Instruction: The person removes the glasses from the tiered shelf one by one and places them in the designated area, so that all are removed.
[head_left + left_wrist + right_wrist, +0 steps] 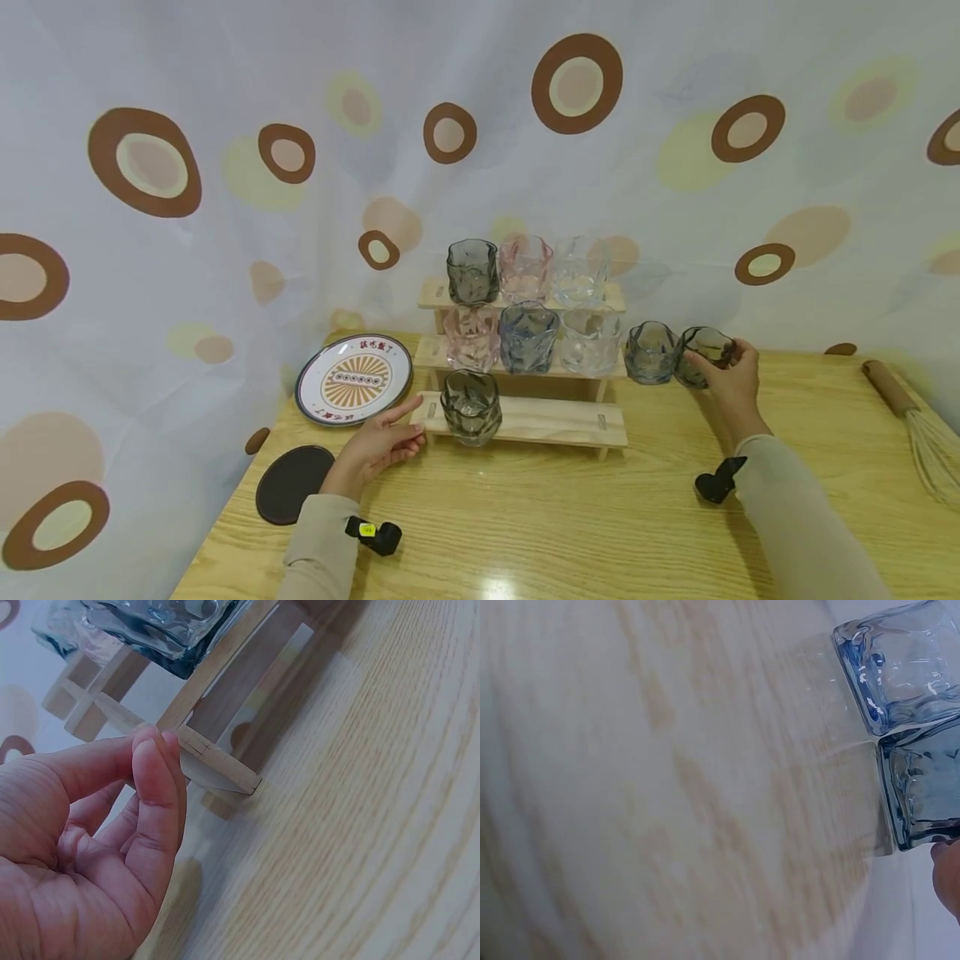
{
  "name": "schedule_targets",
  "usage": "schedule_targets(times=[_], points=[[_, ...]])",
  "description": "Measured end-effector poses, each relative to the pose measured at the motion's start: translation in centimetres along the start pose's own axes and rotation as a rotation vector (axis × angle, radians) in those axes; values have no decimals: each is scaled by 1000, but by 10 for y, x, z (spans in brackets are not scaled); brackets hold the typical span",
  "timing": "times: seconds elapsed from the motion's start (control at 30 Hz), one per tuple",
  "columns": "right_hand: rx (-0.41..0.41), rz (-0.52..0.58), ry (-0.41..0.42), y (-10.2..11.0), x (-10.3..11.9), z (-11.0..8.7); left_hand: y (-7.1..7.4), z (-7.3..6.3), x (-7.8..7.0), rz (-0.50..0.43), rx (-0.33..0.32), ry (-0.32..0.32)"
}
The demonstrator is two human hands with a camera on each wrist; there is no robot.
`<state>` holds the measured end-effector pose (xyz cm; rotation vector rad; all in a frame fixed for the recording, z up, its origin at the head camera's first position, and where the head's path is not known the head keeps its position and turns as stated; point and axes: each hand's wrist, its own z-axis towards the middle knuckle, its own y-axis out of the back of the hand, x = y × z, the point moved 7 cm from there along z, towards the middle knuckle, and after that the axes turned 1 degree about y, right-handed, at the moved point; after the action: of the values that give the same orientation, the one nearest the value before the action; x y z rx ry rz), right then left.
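Note:
A three-tier wooden rack (555, 421) stands on the table, carrying wavy-sided glasses. Its top tier bears a grey glass (472, 273), a pink glass (527, 271) and a clear glass (581, 273). On the middle tier are a pink glass (472, 337), a blue glass (528, 339) and a clear glass (591, 342). A smoky grey glass (471, 408) sits at the bottom tier's left. My left hand (378, 442) pinches that tier's left end. At the rack's right, my right hand (731, 383) grips a dark grey glass (697, 371), beside a blue-grey glass (650, 354).
A patterned plate (355, 379) lies at the table's back left, with a round black coaster (295, 485) in front of it. A whisk (911, 425) with a brown handle lies at far right. Behind the wooden table (585, 525) hangs a spotted cloth (495, 75).

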<state>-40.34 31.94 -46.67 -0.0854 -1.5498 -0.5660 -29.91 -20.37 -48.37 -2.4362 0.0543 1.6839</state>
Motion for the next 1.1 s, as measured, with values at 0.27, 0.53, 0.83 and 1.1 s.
schedule_targets(times=[0.27, 0.53, 0.83, 1.1], points=[[144, 18, 19, 6, -9, -5, -5, 1, 6, 1, 11, 6], [144, 1, 32, 15, -8, -5, -5, 0, 6, 1, 7, 9], [135, 30, 40, 26, -2, -8, 0, 1, 2, 2, -9, 1], [138, 9, 83, 40, 2, -16, -1, 0, -2, 18, -5, -1]])
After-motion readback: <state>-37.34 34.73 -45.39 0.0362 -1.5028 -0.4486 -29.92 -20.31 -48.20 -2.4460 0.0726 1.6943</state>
